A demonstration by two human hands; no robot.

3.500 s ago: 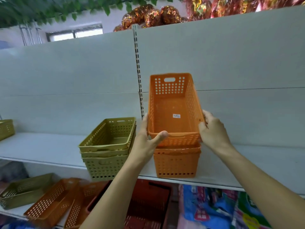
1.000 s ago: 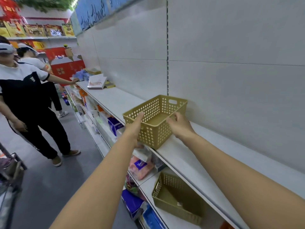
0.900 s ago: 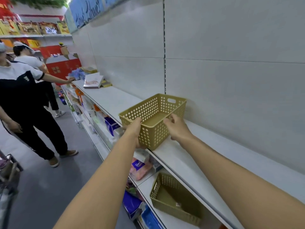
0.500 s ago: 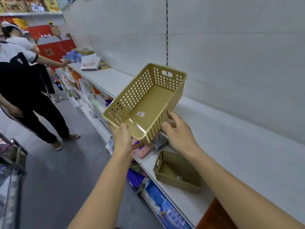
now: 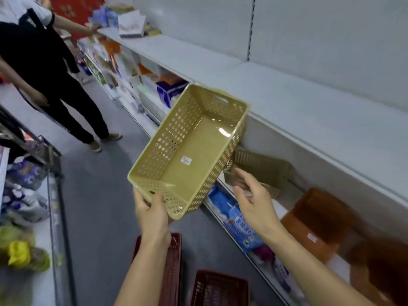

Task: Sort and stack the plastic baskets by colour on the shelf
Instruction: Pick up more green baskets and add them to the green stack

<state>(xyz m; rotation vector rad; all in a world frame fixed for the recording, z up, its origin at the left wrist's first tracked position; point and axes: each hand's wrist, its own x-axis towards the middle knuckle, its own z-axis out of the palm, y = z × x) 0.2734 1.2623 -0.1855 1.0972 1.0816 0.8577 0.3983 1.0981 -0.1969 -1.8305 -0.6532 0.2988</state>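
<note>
Head view, left hand [image 5: 152, 215] gripping olive basket [image 5: 189, 149], right hand [image 5: 254, 204] open

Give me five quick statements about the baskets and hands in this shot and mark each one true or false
1. The left hand grips the near end of the olive basket. True.
2. The right hand also clamps that basket. False: it is open, off the held basket, and reaches toward the second olive basket on the lower shelf.
3. The held basket is empty apart from a small sticker on its floor. True.
4. The held basket rests on the upper shelf. False: it is in the air, tilted, in front of the shelf edge.
5. An orange basket lies on the lower shelf, right of the second olive one. True.
</note>
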